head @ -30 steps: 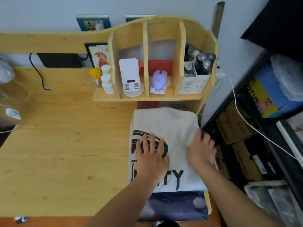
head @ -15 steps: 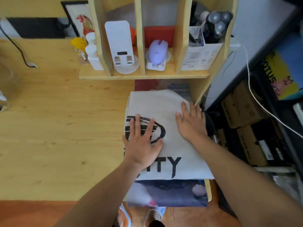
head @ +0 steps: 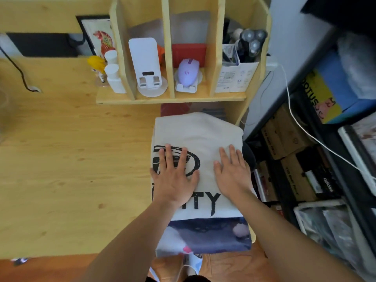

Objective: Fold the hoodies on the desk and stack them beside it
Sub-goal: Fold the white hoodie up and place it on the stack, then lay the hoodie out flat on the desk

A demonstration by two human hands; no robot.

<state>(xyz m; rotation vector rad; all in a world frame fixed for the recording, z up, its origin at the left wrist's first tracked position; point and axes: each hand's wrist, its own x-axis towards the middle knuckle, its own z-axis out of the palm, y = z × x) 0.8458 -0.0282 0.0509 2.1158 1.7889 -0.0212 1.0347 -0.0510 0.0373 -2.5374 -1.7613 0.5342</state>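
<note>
A folded cream hoodie [head: 199, 133] with black print lies on top of a stack at the right end of the wooden desk [head: 71, 159]. Under it a dark blue printed garment [head: 211, 235] sticks out toward me over the desk's front edge. My left hand [head: 175, 176] lies flat on the round black print, fingers spread. My right hand [head: 234, 171] lies flat beside it near the hoodie's right edge. Neither hand grips any cloth.
A wooden shelf unit [head: 173, 98] stands just behind the stack, holding a white stand [head: 147, 68], a purple mouse [head: 188, 72], white bottles [head: 114, 78] and a shaver [head: 252, 43]. A dark rack with cardboard boxes [head: 284, 139] and a white cable [head: 295, 119] flanks the desk's right.
My view has tilted down and closer. My right hand moved from the hoodie's right edge onto its top and now lies flat. My left hand stayed pressed on the print.
</note>
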